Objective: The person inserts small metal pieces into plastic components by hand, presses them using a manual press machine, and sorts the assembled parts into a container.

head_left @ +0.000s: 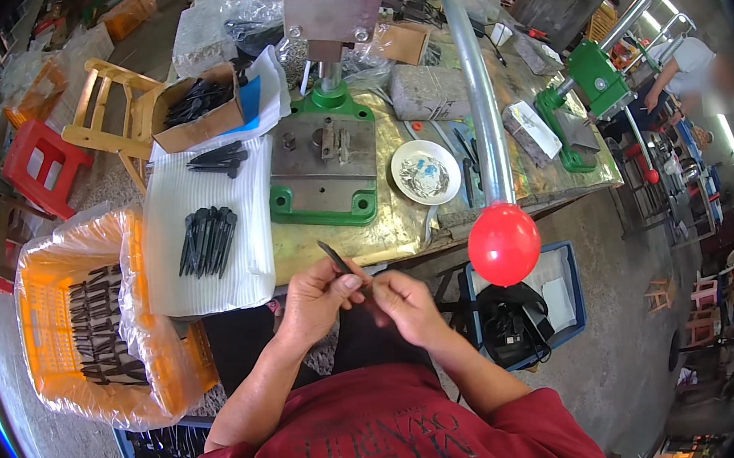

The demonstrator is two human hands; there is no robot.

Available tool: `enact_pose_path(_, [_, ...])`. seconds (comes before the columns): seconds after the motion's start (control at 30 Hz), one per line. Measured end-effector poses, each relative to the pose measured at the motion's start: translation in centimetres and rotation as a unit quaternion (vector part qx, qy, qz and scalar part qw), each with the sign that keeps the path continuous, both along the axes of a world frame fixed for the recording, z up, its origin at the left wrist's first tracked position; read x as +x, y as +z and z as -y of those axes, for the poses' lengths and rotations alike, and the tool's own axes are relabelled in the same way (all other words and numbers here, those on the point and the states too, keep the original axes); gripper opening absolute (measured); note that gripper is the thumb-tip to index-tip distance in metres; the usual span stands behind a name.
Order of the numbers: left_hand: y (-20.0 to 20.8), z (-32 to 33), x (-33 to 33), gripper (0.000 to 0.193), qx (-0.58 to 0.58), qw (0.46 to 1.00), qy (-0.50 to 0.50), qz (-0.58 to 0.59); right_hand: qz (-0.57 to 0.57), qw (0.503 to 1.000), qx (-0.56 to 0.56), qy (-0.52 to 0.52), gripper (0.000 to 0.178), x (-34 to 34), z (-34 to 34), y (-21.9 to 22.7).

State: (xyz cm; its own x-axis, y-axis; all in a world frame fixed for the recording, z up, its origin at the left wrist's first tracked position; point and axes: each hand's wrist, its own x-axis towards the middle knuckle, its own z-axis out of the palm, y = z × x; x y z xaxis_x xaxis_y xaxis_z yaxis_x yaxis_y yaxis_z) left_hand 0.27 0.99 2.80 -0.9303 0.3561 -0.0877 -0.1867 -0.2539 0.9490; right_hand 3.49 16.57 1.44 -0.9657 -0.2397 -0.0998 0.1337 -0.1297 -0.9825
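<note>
My left hand (pixel 313 297) and my right hand (pixel 403 301) meet just in front of the bench edge, both gripping one slim black pointed part (pixel 335 258) that sticks up and left from the fingers. Straight ahead on the bench stands a green hand press (pixel 322 167) with a grey steel plate on its base. Its long metal lever (pixel 475 83) curves toward me and ends in a red ball knob (pixel 503 243) beside my right hand. More black parts lie in a bundle (pixel 205 241) on a white corrugated sheet (pixel 205 219) to the left.
An orange crate (pixel 86 325) lined with clear plastic holds several black parts at my left. A cardboard box (pixel 195 104) of parts sits behind the sheet. A white dish (pixel 425 172) of small metal pieces lies right of the press. A blue bin (pixel 527 302) stands below the knob. Another person (pixel 681 71) works at far right.
</note>
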Motion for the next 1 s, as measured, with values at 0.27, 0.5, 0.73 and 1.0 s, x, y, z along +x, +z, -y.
enact_pose_path(0.27, [-0.5,0.9,-0.2,0.011,0.058,0.997,0.034,0.029,-0.256,0.849,0.400,-0.233,0.007,-9.3,-10.5,-0.9])
enact_pose_path(0.5, [-2.0,0.5,0.0,0.011,0.041,0.998,0.006,0.047,-0.299,0.728,0.600,-0.142,0.006,-12.9,-11.2,-0.2])
enact_pose_path(0.73, [-2.1,0.5,-0.3,0.016,0.015,0.998,-0.019,0.057,-0.227,0.682,0.691,-0.075,0.006,-13.7,-10.6,-0.3])
enact_pose_path(1.0, [-2.5,0.4,-0.4,0.016,0.001,0.998,-0.030,0.063,-0.218,0.660,0.719,-0.019,0.005,-14.0,-9.9,0.0])
